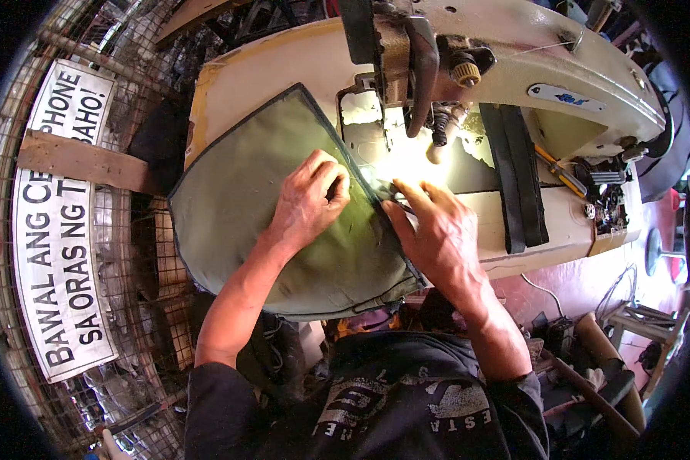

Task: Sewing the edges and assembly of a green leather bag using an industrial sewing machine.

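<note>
An olive-green fabric panel with dark bound edges [245, 199] lies on the sewing machine's pale bed, left of the lit needle area. My left hand [310, 195] is over the panel near its right edge, fingers curled and pinched; whatever is in them is too small to tell. My right hand [433, 234] is at that bound edge, just below the brightly lit needle area, fingers bent round a small dark and metallic object [385, 193] that I cannot make out. The beige industrial sewing machine head [544, 46] stands over the bed, its lamp glaring.
Black straps [514, 176] and a yellow-handled tool [556, 170] lie on the machine bed at right. A wire mesh partition [130, 299] with a white sign and a wooden slat [84, 161] stands at left. A chair-like wooden frame [644, 322] and clutter sit below right.
</note>
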